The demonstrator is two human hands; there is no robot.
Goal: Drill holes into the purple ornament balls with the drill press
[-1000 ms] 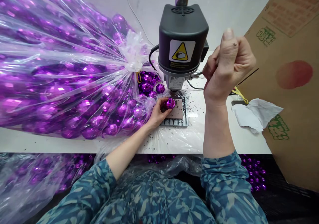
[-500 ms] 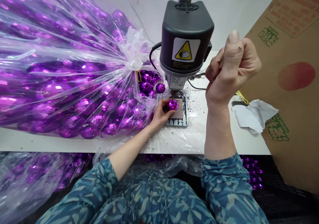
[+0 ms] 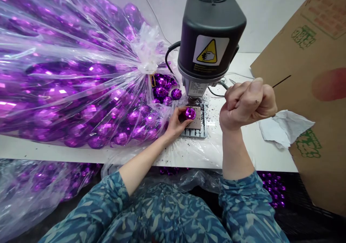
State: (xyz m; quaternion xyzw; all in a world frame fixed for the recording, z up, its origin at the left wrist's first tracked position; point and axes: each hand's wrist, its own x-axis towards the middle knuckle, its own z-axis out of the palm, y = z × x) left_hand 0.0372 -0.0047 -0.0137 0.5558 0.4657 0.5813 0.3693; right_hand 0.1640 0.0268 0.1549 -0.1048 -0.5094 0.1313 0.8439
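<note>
My left hand (image 3: 177, 123) pinches a shiny purple faceted ball (image 3: 190, 113) between thumb and fingers. The ball rests over a brown pad (image 3: 196, 118) on the grey slotted base plate (image 3: 204, 127), in front of and below the spindle of a black bench drill (image 3: 212, 37). Raised to the right of the drill is my right hand (image 3: 247, 102), closed in a fist around what appears to be the drill's lever (image 3: 223, 84). A thin dark rod (image 3: 281, 81) sticks out from the far side of that fist; most of what is inside is hidden.
A large clear bag (image 3: 81, 91) of purple balls fills the left. Loose purple balls (image 3: 176, 93) lie behind my left hand. Dark shavings scatter over the white table (image 3: 54, 151). At right are crumpled white paper (image 3: 283, 127) and a cardboard box (image 3: 305, 70).
My right fist has come down somewhat and turned, and the thin rod now shows beside it. The left hand still holds the ball on the pad. The view has shifted slightly.
</note>
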